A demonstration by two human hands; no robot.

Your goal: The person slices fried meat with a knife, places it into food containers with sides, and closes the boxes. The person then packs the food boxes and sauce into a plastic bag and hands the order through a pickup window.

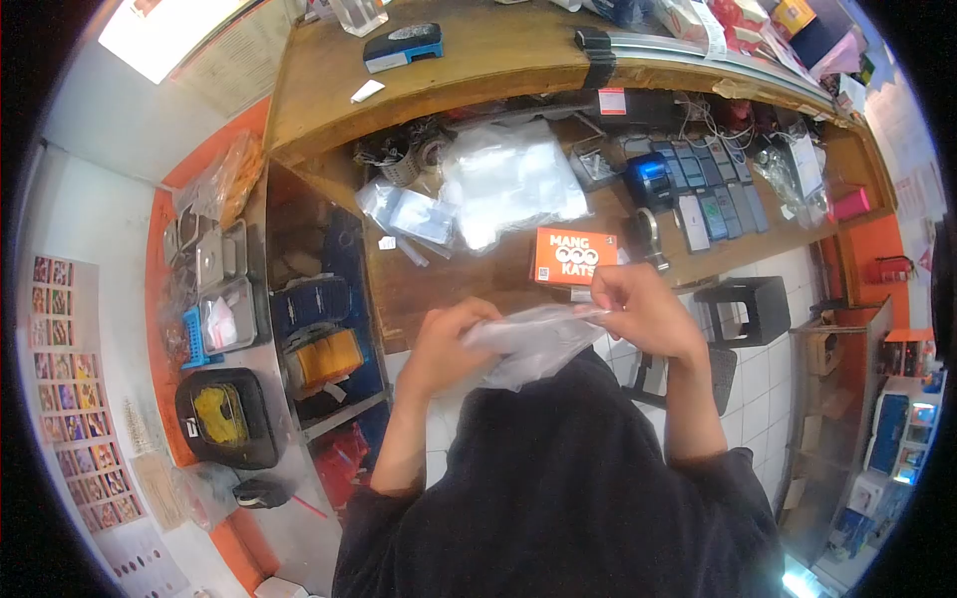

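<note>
Between my two hands, close to my body, stretches a clear plastic bag (pixel 538 344). My left hand (pixel 451 339) grips its left side, fingers bent around the film. With thumb and fingers, my right hand (pixel 638 307) pinches the bag's right edge. Just beyond the bag, an orange box (pixel 575 256) printed "MANG KATS" lies on the wooden desk (pixel 439 289). Farther back is a stack of clear plastic bags (pixel 513 179). Whether anything is inside the held bag, I cannot tell.
Rows of phones (pixel 713 184) lie at the right of the desk beside a blue-black device (pixel 650 177) and a tape roll (pixel 650 239). A raised wooden shelf (pixel 498 70) spans the back. A black stool (pixel 748 311) stands right; metal trays (pixel 229 309) line the left counter.
</note>
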